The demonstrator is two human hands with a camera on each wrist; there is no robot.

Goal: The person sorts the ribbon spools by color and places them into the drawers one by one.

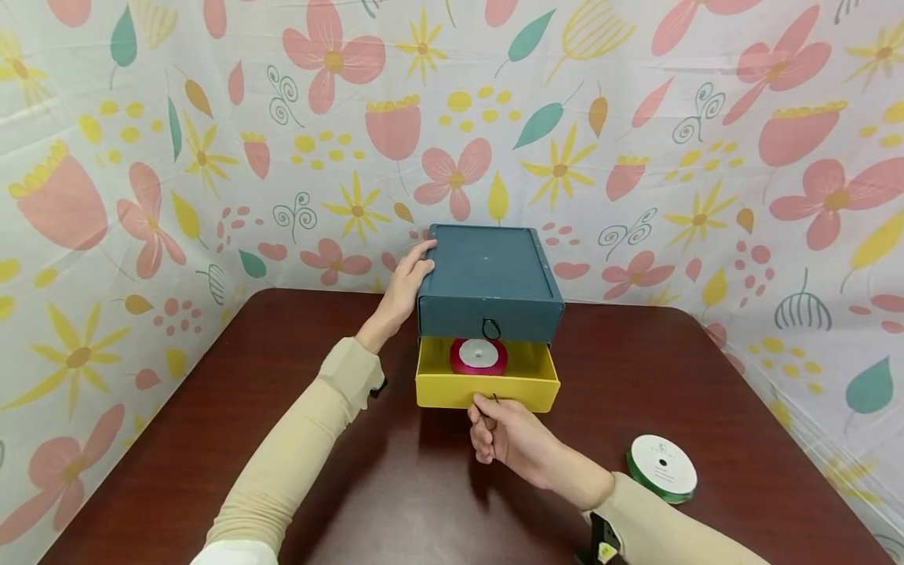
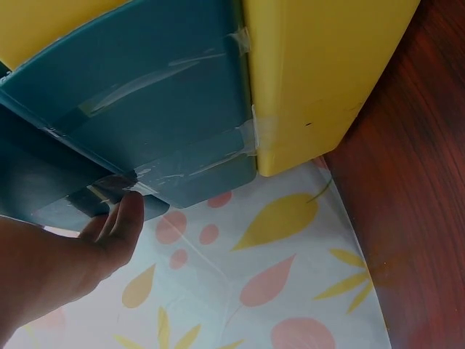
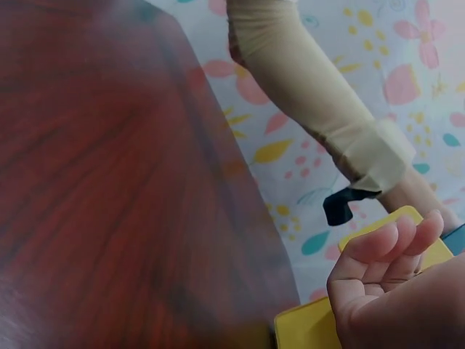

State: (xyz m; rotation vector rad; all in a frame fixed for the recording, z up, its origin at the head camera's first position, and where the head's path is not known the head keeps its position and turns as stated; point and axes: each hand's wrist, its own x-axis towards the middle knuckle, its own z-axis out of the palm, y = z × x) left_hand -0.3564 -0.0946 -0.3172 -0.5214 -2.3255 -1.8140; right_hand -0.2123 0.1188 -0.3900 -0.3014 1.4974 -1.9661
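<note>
Okay, right hand pinches dark loop on yellow drawer — drawer sticks out below blue box front, pink spool inside; left hand, fingers extended, touches box's left side — green-edged spool on surface, right.

Beige long sleeves are worn with black wrist straps

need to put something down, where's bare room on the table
Bare table lies left of the left sleeve, between it and the right sleeve, and right of the blue box behind the green spool. Crowded: before the yellow drawer, where the right hand grips a cord, and left of the box, by the left hand.
</note>
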